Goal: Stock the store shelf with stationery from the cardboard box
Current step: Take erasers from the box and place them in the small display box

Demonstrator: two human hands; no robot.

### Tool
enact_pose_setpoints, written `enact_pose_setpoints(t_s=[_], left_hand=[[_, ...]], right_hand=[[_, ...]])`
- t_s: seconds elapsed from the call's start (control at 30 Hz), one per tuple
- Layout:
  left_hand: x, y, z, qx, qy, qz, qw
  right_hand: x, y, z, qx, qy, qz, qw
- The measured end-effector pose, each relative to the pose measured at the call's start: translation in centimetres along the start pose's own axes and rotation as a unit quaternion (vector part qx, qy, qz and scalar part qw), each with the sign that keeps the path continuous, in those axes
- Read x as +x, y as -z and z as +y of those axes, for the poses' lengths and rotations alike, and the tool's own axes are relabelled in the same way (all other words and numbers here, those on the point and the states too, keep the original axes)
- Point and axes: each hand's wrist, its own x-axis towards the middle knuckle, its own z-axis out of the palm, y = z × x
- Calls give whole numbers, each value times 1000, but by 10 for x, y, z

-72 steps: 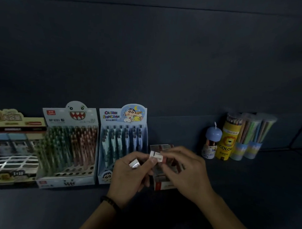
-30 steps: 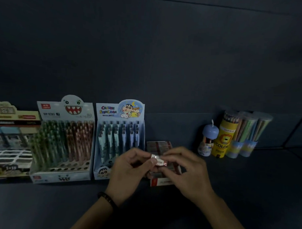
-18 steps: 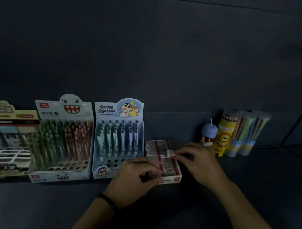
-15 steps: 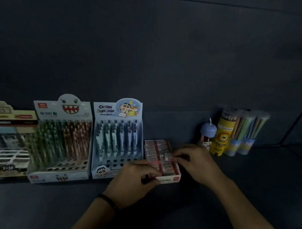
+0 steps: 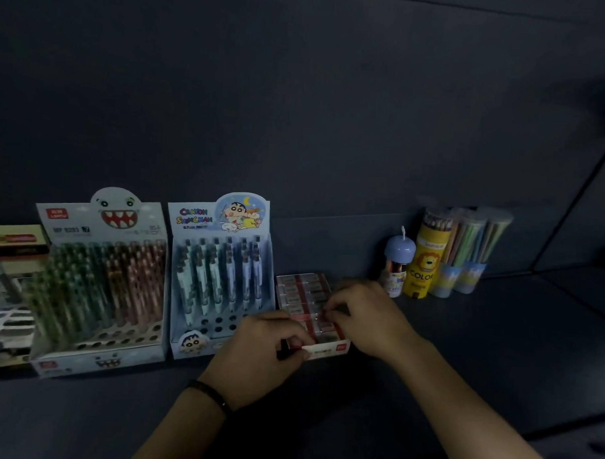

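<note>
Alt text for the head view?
The left hand grips the front edge of an open eraser box on a dark shelf while the right hand pinches an eraser inside it. Pen displays stand left of it, pencil tubes right.

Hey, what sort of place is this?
Probably a stationery shop shelf: two pen display boxes stand side by side, pencil tubes stand to their right, and the left hand grips an eraser tray while the right hand pinches an eraser in it.
</note>
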Motion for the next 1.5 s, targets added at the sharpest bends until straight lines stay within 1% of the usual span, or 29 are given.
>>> enact_pose_setpoints(t_s=[0.07,0.1,0.17,0.23,0.27,0.33,0.4,0.47,0.53,0.6,0.67,0.73,0.8,0.87,0.9,0.97,1.03,1.07,1.2,1.27,1.33,1.4,1.5], left_hand=[[0,3,-1,-7,-8,12,1000],[0,3,1,-5,-21,23,1000],[-1,4,12,8,-52,39,998],[-3,1,30,17,-87,29,996],[-4,-1,42,24,-104,17,994],[-6,-8,71,39,-142,-17,989],[-9,-19,110,21,-179,-65,982],[-15,-44,156,0,-210,-131,969],[-26,-84,201,18,-249,-197,948],[-42,-133,245,39,-282,-261,923],[-64,-191,289,38,-301,-316,899],[-92,-254,333,28,-307,-370,876],[-125,-319,376,30,-309,-430,848],[-160,-380,414,40,-291,-502,813],[-176,-407,428,46,-279,-534,797],[-204,-462,450,62,-261,-580,769],[-231,-512,464,84,-251,-613,744],[-244,-536,470,93,-247,-628,732],[-296,-628,494,95,-223,-678,694],[-319,-681,505,91,-219,-706,668],[-340,-732,511,92,-224,-735,634],[-358,-784,517,99,-214,-756,610],[-389,-867,512,113,-190,-774,594]], right_hand=[[-7,6,-5,8,-11,-2,1000],[-15,8,-6,10,-20,15,1000],[-42,10,-9,23,-45,88,995],[-80,12,-10,42,-83,170,981],[-102,15,-11,47,-102,198,974],[-150,24,-9,57,-140,239,959],[-202,34,-5,66,-177,258,947],[-259,40,2,66,-216,259,939],[-323,42,14,61,-270,243,930],[-393,41,27,62,-340,227,910],[-471,34,39,64,-419,216,880],[-556,19,48,84,-494,212,839],[-644,4,56,114,-567,213,787],[-727,-7,59,149,-629,204,735],[-766,-15,62,167,-649,185,718],[-839,-30,73,192,-700,118,678],[-903,-42,86,183,-736,77,647],[-930,-48,93,184,-750,68,631],[-1018,-90,141,245,-801,72,541],[-1050,-122,173,272,-812,50,514],[-1075,-154,203,293,-815,3,500],[-1097,-184,236,317,-815,-34,484],[-1133,-238,292,330,-816,-21,475]])
